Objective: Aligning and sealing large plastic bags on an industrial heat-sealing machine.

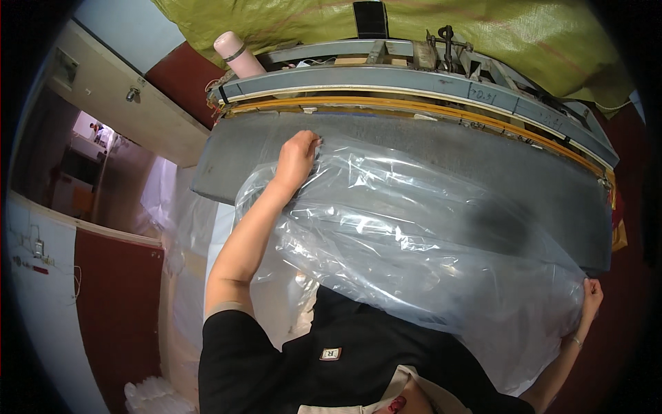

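Note:
A wide sheet of clear plastic film (386, 221) lies partly over a grey padded table (241, 155) and hangs down its near edge in front of me. My left hand (298, 157) is closed on the film's far left corner, resting above the grey surface. Over at the right end, my right hand (592, 295) pinches the film's edge just beyond the table's near right corner. Between the two hands the film is wrinkled and shiny. Its lower part drapes close to my black shirt.
Behind the grey surface runs a long metal sealing bar (414, 77) with orange strips (386, 105) along it. A pink bottle (238, 55) stands at its left end. Yellow-green sheeting (496, 34) hangs at the back. An open door (124, 90) is at the left; bundled plastic (155, 395) lies lower left.

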`<state>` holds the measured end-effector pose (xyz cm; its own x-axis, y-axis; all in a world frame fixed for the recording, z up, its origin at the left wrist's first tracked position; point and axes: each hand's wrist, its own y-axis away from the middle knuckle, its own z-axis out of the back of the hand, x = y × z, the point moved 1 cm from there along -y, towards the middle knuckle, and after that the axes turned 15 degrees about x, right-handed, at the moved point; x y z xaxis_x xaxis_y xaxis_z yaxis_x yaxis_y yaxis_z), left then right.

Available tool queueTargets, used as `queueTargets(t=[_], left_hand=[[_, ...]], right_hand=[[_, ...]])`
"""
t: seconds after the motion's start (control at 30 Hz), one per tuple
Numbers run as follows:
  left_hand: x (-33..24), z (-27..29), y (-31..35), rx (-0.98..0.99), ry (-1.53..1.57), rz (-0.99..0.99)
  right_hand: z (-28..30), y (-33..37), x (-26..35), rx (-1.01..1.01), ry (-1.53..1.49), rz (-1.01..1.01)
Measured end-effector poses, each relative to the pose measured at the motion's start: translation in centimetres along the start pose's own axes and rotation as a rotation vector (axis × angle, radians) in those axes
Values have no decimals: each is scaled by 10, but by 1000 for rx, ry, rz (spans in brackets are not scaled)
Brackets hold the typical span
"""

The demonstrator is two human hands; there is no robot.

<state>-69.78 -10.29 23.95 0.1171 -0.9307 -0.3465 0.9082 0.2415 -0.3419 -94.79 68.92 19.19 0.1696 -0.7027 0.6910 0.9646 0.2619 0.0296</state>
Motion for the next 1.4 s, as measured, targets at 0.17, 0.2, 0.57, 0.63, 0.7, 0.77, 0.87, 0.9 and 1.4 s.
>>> queueTargets(t=[0.17, 0.2, 0.57, 0.63, 0.7, 0.77, 0.87, 0.9, 1.4], left_hand=[[-2, 2, -20, 71, -57, 166], [-1, 2, -24, 141, -75, 266], [31, 8, -42, 175, 293, 299], [35, 34, -56, -15, 531, 361], [34, 62, -69, -265, 808, 438], [30, 78, -76, -472, 1018, 402], [31, 71, -62, -732, 475, 328], [33, 59, -55, -747, -21, 369], [125, -5, -69, -554, 440, 538]], right_hand=[[-4, 6, -3, -18, -70, 36], [-5, 6, 0, -41, -15, 44], [12, -67, 20, -166, 218, 131], [16, -97, 33, -196, 296, 94], [11, -135, 52, -260, -4, 3], [-11, -166, 75, -404, -651, 21], [-47, -182, 110, -565, -333, 80], [-60, -180, 117, -555, -325, 106], [-119, -248, 150, -438, -104, 200]])
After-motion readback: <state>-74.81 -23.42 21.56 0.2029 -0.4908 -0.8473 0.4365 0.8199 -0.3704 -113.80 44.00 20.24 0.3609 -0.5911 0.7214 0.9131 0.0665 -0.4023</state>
